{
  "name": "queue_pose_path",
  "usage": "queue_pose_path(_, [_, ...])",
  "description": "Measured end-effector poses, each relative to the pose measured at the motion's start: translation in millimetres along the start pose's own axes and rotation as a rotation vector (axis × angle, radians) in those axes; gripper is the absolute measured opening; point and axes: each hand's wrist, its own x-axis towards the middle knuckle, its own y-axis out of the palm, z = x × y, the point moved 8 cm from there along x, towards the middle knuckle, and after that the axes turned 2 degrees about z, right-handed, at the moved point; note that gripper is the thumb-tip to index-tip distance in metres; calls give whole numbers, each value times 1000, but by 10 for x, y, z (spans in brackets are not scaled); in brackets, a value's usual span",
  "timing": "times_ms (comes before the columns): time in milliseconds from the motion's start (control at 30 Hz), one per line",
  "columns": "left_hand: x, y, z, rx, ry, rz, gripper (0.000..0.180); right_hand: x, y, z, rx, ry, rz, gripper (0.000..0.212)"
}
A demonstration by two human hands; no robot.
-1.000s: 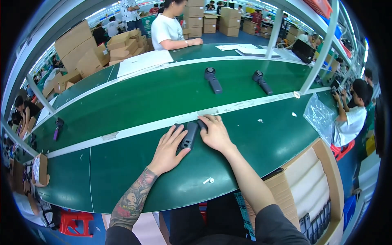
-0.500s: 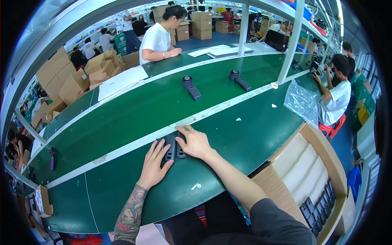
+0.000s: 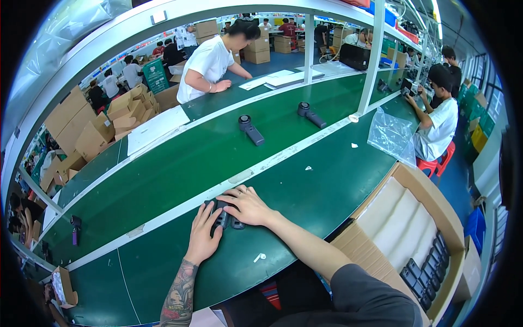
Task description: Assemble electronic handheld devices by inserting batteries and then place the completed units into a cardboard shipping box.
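Dark-grey plastic handles lie near the counter's far white edge, under left hand and right hand — seemingly being lined up, next needing steady, even pressure — though whether either grip is clamped, I cannot tell.

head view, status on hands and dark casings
Left hand, right hand on dark casings. Casings partly covered. Small white piece nearby, apart from both hands.

The devices are dark grey, the tabletop green, the carton brown.
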Motion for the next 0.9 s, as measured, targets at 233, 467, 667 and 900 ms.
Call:
queue_pose_path(233, [4, -52, -79, 28, -13, -16, 53, -13, 10, 57, 26, -40, -4, 38])
queue_pose_path(467, [-15, -50, -119, 66, -22, -32, 54, -18, 51, 67, 37, -48, -49, 40])
queue_pose_path(667, [-26, -91, -46, 99, -29, -93, 57, -6, -22, -99, -86, 148, -146, 38])
queue_pose_path(900, [-48, -121, 13, 121, -59, -96, 63, -38, -91, -402, -224, 357, -177, 39])
